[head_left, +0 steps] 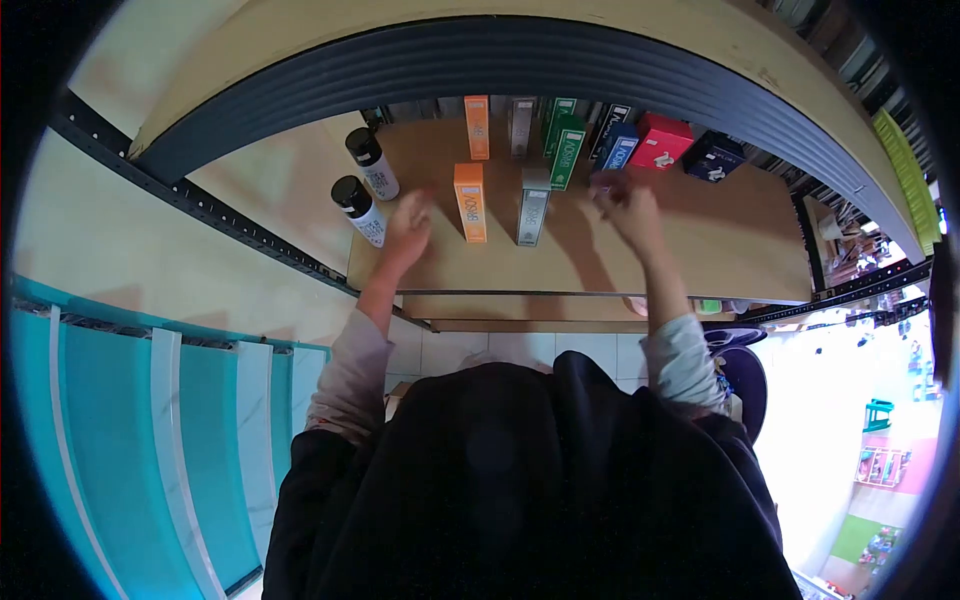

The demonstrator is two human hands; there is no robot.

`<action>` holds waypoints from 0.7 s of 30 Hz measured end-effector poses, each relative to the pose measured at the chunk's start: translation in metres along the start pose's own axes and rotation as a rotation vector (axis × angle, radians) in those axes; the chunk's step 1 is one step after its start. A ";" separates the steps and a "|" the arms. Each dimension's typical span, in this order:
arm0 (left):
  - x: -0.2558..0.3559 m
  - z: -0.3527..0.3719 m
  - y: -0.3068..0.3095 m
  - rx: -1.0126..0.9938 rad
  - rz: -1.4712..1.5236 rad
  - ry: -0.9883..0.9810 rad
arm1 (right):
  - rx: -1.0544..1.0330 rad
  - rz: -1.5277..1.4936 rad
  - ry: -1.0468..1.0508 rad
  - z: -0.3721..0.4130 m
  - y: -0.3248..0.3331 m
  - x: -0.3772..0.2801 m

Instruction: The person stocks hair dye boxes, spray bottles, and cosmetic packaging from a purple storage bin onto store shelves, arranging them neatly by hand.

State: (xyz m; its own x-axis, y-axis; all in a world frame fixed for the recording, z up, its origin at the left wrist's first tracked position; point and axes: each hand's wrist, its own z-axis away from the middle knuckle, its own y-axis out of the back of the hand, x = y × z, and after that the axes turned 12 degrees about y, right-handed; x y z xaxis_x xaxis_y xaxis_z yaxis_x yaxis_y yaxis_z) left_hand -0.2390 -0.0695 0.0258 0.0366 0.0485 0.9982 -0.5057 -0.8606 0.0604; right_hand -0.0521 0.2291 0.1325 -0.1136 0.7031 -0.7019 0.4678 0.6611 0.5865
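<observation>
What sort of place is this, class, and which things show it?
Probably a shop or its stockroom: printed boxes in several colours stand on a wide shelf, with black-capped containers at one side.

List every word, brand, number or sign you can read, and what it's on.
No word or number reads with certainty.
Front orange box, front gray box, front green box, front blue box: large sideways lettering, too blurred to spell surely.
Rear orange box, rear gray box: smaller lettering, unreadable.
Red box, navy box: pale marks, unreadable.
Front bottle, rear bottle: label print too small.
</observation>
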 end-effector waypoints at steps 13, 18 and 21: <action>0.018 0.002 -0.017 -0.211 -0.251 0.150 | -0.369 -0.003 -0.059 0.021 -0.075 0.040; -0.044 -0.001 -0.032 -0.114 -0.376 0.211 | -0.262 -0.042 -0.077 0.024 -0.116 0.051; -0.042 -0.006 -0.039 -0.167 -0.274 0.156 | -0.264 0.017 -0.061 0.018 -0.121 0.053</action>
State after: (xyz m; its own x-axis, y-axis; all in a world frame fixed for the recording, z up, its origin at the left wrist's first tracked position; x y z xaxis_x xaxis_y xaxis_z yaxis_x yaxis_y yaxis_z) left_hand -0.2265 -0.0347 -0.0184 0.0648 0.3542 0.9329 -0.6298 -0.7107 0.3136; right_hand -0.0993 0.1819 0.0173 -0.0509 0.7028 -0.7096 0.2236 0.7005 0.6777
